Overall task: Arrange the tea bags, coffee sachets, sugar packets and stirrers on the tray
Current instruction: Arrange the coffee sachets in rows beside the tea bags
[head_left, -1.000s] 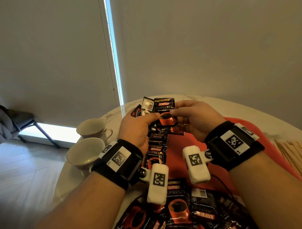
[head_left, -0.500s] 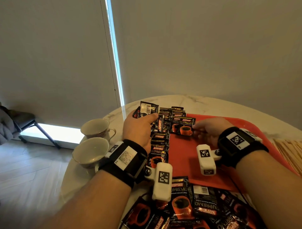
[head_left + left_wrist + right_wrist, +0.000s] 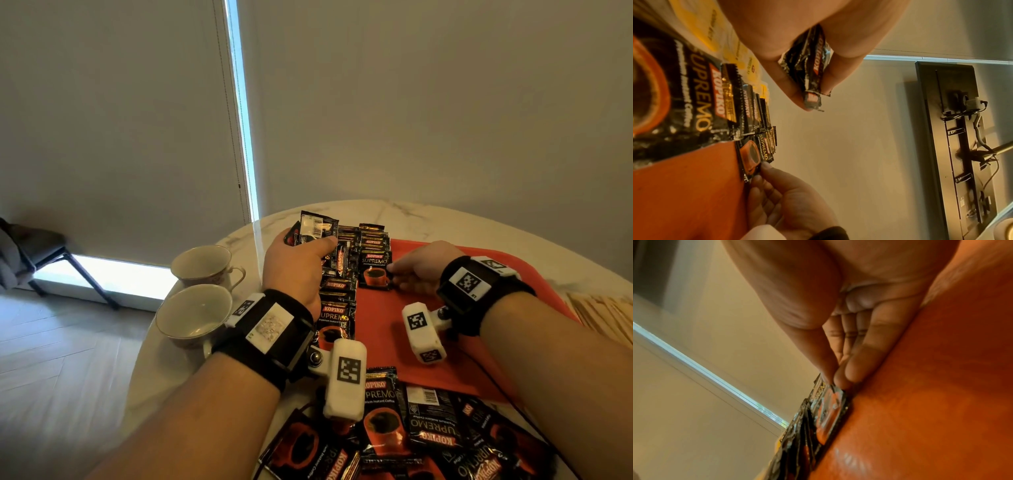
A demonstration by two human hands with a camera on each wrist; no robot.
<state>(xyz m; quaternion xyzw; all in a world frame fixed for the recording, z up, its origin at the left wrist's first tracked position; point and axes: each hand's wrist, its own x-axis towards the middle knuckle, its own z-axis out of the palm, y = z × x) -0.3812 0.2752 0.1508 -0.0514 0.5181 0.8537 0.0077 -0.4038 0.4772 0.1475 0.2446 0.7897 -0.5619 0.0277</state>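
— Progress? 
— Two overlapping rows of coffee sachets [image 3: 371, 246] cover the red tray's [image 3: 387, 329] left; right hand [image 3: 416, 270] pinches the newest at its fingertips.

— Remaining? 
— Left hand [image 3: 296, 270] grips a spare bundle [image 3: 313, 229]; a loose pile [image 3: 411, 431] waits nearby.

Right hand [image 3: 416, 270]: having left shared grasp with left hand, now lowering single coffee sachet [image 3: 375, 272] onto red tray [image 3: 479, 359], fingertips [image 3: 840, 382] pinching its right edge, sachet overlapping second row [image 3: 373, 240] at near end.
Left hand [image 3: 296, 270]: now gripping remaining bunch of sachets [image 3: 315, 229] alone, sitting lower over first row [image 3: 337, 301].
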